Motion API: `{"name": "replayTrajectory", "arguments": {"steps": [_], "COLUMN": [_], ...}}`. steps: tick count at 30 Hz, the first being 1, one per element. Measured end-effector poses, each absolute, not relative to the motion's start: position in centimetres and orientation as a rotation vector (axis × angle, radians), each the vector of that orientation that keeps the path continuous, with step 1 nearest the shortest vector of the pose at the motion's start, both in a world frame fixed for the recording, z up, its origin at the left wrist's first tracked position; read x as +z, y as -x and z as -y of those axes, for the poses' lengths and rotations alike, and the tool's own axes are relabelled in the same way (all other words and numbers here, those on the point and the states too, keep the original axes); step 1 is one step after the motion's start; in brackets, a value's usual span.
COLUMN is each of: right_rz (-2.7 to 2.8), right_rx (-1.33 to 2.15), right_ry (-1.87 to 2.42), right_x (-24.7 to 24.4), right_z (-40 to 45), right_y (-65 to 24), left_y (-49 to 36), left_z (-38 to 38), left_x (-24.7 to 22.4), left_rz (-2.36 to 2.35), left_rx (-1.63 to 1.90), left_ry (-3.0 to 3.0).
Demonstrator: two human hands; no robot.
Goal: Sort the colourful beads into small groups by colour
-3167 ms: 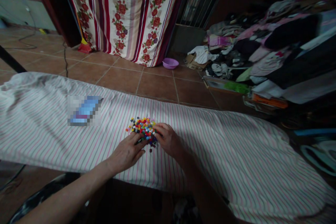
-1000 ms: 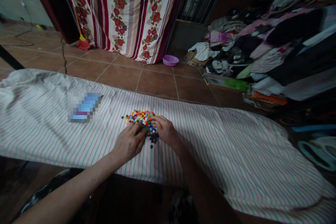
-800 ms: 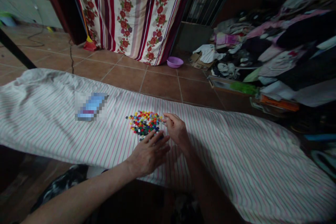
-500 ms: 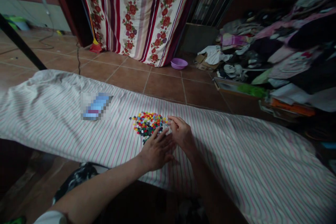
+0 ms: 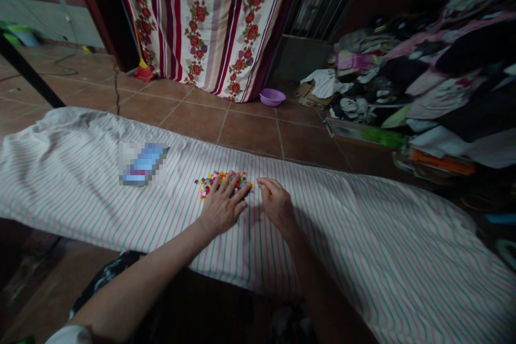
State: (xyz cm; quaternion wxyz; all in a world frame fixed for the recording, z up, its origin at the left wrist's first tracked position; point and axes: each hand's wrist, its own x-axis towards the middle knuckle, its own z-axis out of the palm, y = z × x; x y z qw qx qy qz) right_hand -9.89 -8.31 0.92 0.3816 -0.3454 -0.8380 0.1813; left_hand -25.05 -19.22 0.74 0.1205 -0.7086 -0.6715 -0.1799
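Observation:
Small multicoloured pieces (image 5: 205,185), like little beads or bricks, lie in a pile on a striped cloth (image 5: 363,236). Over them my left hand (image 5: 226,204) is spread palm down, covering much of the heap. Just right of the pile, my right hand (image 5: 277,203) is closed, thumb and forefinger pressed together close above the cloth. Whatever it may hold is too small to make out.
A blurred-out phone-like object (image 5: 144,164) lies on the cloth to the left. Beyond the cloth are a tiled floor, a purple basin (image 5: 272,98), a flowered curtain (image 5: 209,27) and a red broom (image 5: 144,72). Clothes (image 5: 435,80) are heaped at the right.
My left hand has moved left and forward, away from my right hand and onto the pile. My right hand stays closed in nearly the same place.

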Motion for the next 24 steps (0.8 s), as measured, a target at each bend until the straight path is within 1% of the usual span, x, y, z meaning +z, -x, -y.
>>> {"name": "replayTrajectory", "arguments": {"steps": [7,11,15,18,24], "right_rz": [2.194,2.247,2.286,2.332,2.391], "right_rx": [0.425,0.423,0.404,0.460,0.528], "right_ry": [0.989,0.995,0.942,0.893,0.677], "right_x": [-2.3,-2.6,-2.1,-1.5,-0.2], "right_z": [7.0,7.0,8.0,8.8,10.3], "right_y": [10.5,11.1,12.2,12.9,13.7], "left_y": [29.3,31.1,31.5,31.7,32.1], "left_z": [20.2,21.2,21.5,21.2,20.0], "left_x": [0.4,-0.7,-1.7,-2.0,-2.0], "left_rz": [2.238,2.301,2.263,2.199,2.040], "left_rx": [-0.417,-0.366,-0.422,-0.492,-0.594], "left_ry": [1.848,1.815,1.874,1.967,2.153]}}
